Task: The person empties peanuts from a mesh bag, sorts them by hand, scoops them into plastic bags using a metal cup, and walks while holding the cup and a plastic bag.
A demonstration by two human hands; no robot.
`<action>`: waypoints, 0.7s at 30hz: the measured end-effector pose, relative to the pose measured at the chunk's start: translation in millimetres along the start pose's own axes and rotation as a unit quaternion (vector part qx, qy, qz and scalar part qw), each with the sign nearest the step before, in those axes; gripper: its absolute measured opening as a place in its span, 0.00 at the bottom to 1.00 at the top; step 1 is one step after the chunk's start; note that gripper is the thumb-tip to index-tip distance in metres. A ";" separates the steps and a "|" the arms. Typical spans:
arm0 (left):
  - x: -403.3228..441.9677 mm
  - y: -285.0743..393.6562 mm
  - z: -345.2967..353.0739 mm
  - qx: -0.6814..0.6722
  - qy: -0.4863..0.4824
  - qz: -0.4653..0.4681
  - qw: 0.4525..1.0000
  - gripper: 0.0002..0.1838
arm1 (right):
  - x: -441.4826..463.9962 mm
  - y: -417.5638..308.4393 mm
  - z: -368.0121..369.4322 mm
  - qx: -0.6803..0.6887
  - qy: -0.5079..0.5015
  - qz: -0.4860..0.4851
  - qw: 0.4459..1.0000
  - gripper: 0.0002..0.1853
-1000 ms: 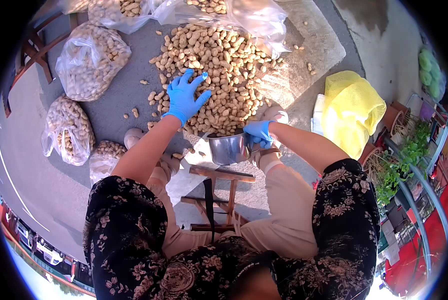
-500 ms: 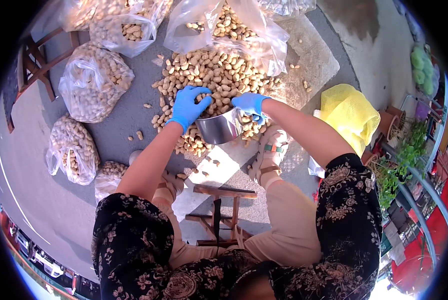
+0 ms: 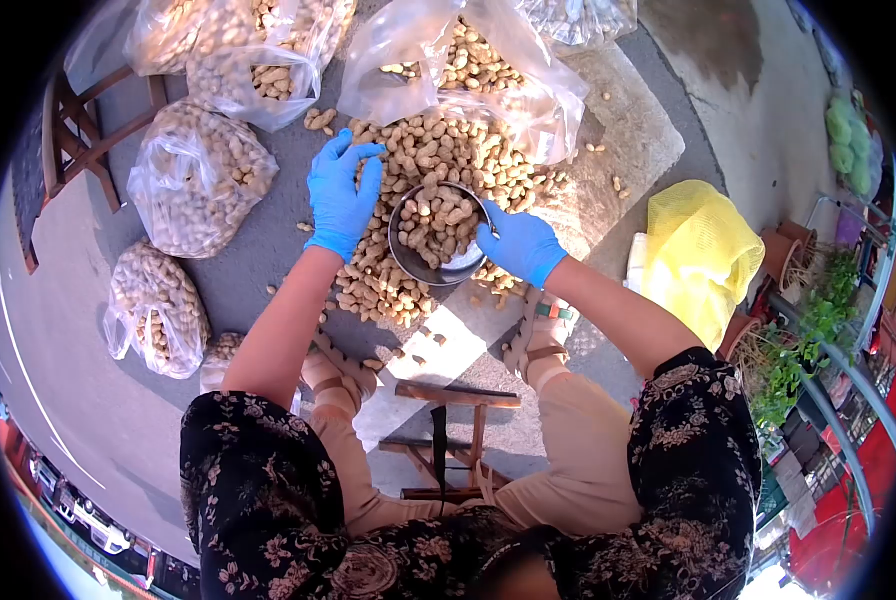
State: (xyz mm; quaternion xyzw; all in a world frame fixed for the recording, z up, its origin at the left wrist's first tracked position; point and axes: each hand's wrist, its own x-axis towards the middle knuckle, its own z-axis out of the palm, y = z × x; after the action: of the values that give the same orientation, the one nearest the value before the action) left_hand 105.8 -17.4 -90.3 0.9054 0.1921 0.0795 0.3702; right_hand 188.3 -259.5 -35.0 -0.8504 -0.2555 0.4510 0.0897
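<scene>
A round, straight-sided metal pot (image 3: 395, 243) rests over the peanut pile, its opening facing up and partly filled with peanuts in their shells (image 3: 438, 225). My right hand (image 3: 521, 246), in a blue glove, grips the pot at its right rim. Part of the bare, shiny bottom shows inside. To the left, my gloved left hand (image 3: 345, 195) hovers by the pile's edge with fingers apart and nothing visible in them. Loose peanuts (image 3: 428, 140) spread on the ground around the pot and up to an open plastic bag (image 3: 388, 90).
Filled clear bags of peanuts (image 3: 196, 180) stand at the left and along the top. A yellow mesh bag (image 3: 703, 255) lies at the right. A wooden stool (image 3: 458, 397) is between my legs, and another wooden frame (image 3: 93, 140) stands at upper left.
My left hand has left the pot and moved left, its fingers spreading. The pot has tipped from lying on its side to opening upward, with peanuts inside; my right hand still grips it.
</scene>
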 end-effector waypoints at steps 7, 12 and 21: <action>74.5 -53.6 40.9 0.245 0.033 -0.161 0.956 0.24 | 12.0 11.2 -16.4 -0.019 -0.126 0.005 0.992 0.26; 76.6 -39.9 72.4 0.217 -0.080 -0.116 0.966 0.23 | 53.7 7.6 -42.1 0.145 -0.258 0.172 0.939 0.24; 17.5 3.1 66.1 -0.082 -0.211 0.024 0.974 0.19 | 74.3 -1.6 -34.4 0.113 -0.233 0.064 0.964 0.26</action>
State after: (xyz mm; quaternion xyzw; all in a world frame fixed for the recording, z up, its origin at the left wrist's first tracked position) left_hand 141.6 -54.6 -135.3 0.8728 0.0812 -0.0887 0.4731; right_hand 250.1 -217.1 -68.2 -0.7206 -0.1617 0.6676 0.0939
